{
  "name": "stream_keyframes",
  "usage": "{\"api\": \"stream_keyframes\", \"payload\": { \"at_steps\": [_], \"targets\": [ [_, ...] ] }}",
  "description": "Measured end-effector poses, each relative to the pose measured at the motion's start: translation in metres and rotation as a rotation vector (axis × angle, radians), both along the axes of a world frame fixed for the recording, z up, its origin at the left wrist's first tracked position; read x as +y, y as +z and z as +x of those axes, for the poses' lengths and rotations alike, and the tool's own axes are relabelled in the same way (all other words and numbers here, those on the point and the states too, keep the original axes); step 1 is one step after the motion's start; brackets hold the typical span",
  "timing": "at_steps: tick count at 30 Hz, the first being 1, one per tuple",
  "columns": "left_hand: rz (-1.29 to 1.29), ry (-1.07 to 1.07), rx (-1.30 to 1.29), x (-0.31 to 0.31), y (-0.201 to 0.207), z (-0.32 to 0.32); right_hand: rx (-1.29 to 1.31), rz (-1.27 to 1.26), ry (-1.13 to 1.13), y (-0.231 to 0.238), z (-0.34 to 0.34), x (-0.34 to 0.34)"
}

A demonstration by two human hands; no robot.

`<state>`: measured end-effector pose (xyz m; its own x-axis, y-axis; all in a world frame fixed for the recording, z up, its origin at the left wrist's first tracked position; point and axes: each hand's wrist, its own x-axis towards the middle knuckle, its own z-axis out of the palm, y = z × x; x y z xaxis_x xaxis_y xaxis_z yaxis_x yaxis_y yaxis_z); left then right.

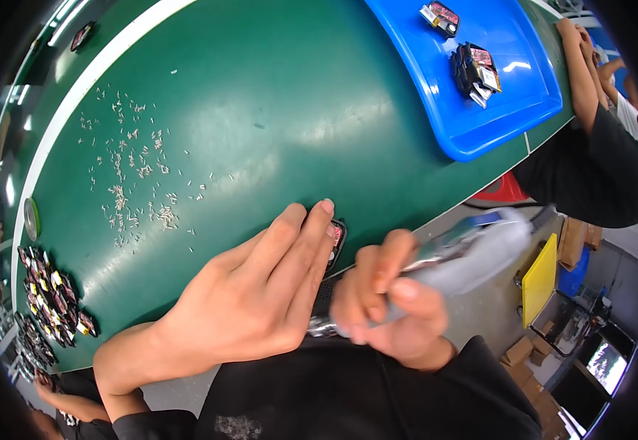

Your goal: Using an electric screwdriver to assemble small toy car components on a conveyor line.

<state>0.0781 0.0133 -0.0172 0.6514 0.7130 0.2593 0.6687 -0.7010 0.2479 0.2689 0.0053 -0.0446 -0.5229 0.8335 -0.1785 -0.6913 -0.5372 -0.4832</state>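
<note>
Currently, a small black unit w/ a pink-red label (338, 238) is covered in part by the L hand (253, 286) on the green bench (260, 161), just inside its near edge, approx. mid-length. The L fingers are laid long & close together over the unit, w/ its outer end left visible past the fingertips; the L thumb is hidden, so whether the unit is pinched or only pressed can't be told. By the R hand (392, 301), raised beside the near edge, a blurred clear-and-grey item (473, 253) is held in curled fingers; its kind can't be made out b/c of the blur. Toward the bench's L end, many tiny silvery pcs (119, 194) are strewn in a loose patch. At the near L corner, a heap of dark units (51, 301) is piled, and a round green-topped disc (31, 218) is set nr the white strip (62, 117) along the far edge. Toward the R end, alongside the near edge, a blue tray (502, 121) is placed, w/ a stack of similar units (471, 70) and a single unit (444, 18) carried in it. Beyond the R end, a co-worker's hands (581, 33) are seen. Off the near edge, a red object (501, 188), a yellow panel (540, 280) & a lit screen (606, 367) are visible.
</note>
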Motion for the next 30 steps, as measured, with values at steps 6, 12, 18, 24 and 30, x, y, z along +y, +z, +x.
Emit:
{"api": "stream_keyframes", "payload": {
  "at_steps": [6, 12, 18, 24, 30],
  "targets": [
    [0.038, -0.013, 0.041, -0.011, -0.006, 0.004, -0.114, 0.395, -0.106, 0.052, 0.024, 0.049],
    [0.166, 0.024, 0.101, -0.017, -0.015, 0.007, -0.179, 0.527, -0.059, 0.054, 0.016, 0.071],
    [0.185, 0.016, 0.122, -0.015, -0.015, 0.005, -0.229, 0.518, -0.015, 0.046, 0.012, 0.079],
    [0.17, 0.033, 0.049, -0.016, -0.018, 0.008, -0.294, 0.582, 0.042, 0.046, 0.011, 0.078],
    [0.21, 0.023, -0.03, -0.013, -0.024, 0.01, -0.244, 0.693, 0.116, 0.043, 0.002, 0.077]
  ]
}}
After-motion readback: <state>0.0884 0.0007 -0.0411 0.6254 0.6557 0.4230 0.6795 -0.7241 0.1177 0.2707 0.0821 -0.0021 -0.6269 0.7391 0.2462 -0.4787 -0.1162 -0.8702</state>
